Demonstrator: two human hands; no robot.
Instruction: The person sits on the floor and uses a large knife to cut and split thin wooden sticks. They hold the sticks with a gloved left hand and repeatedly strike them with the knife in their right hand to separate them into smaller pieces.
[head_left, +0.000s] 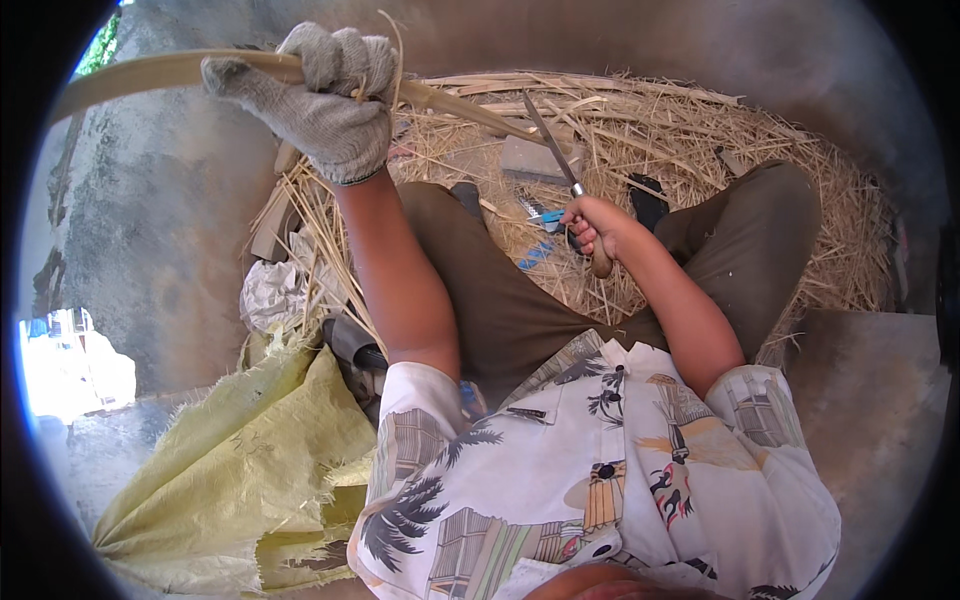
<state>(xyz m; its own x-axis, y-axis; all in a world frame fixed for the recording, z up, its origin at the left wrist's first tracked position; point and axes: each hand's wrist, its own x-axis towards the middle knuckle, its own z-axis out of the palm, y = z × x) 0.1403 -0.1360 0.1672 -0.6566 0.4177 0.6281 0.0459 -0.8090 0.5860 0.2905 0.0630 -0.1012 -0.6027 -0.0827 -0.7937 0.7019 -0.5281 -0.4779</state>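
My left hand (345, 95), in a grey knitted glove, is raised at the upper left and closed around a long, pale bamboo strip (150, 70). One end of the strip runs out to the left; the other slopes down to the right, near the blade of a knife (550, 140). Whether strip and blade touch I cannot tell. A thin curled sliver (400, 50) stands up beside the glove. Bare and closed, my right hand (598, 225) grips the knife by its wooden handle, blade pointing up and away. A grey block (540, 160) lies beyond that hand.
Straw-like shavings and split strips (680, 120) cover the ground ahead and to the right. Blue-and-white pieces (537, 255) lie between my legs, a black object (648, 200) by my right knee. Left are crumpled paper (273, 295) and a yellow woven sack (240, 470). Walls (170, 220) stand close.
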